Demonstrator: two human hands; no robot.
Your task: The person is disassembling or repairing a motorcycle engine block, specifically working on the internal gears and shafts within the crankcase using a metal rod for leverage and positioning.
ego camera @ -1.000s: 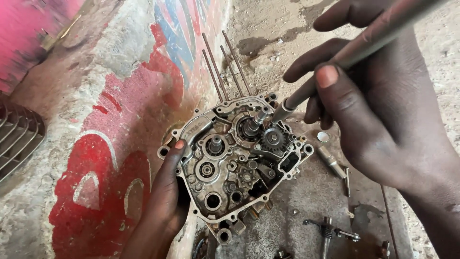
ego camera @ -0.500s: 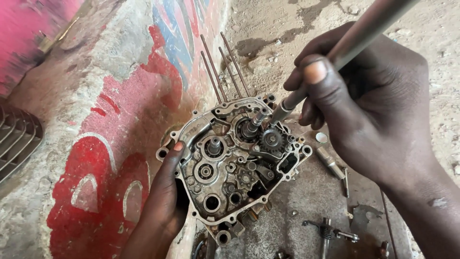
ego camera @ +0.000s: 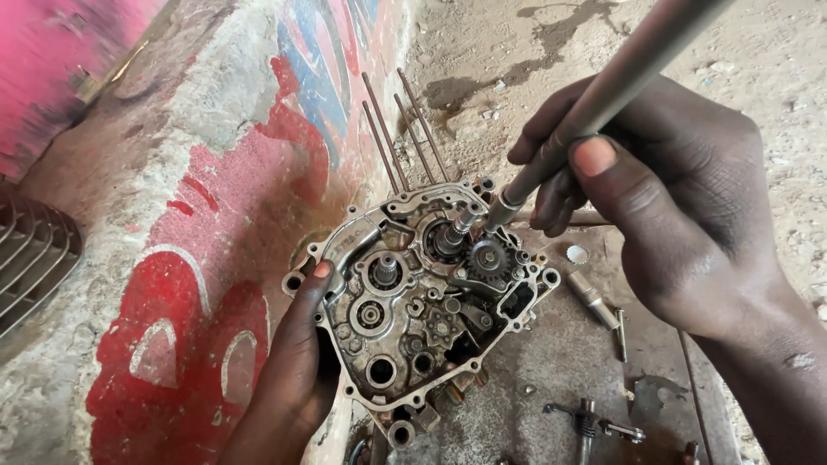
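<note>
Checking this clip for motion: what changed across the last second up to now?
The right hand closed its fingers more tightly round the long metal tool, thumb now pressed along the shaft. The tip stayed at the upper shaft of the engine case. The left hand kept gripping the case's left edge; the studs are unchanged.

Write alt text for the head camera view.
A right hand holds a long metal tool, tip at a shaft inside an open, greasy engine crankcase; the left hand steadies its edge, beside a painted wall.
</note>
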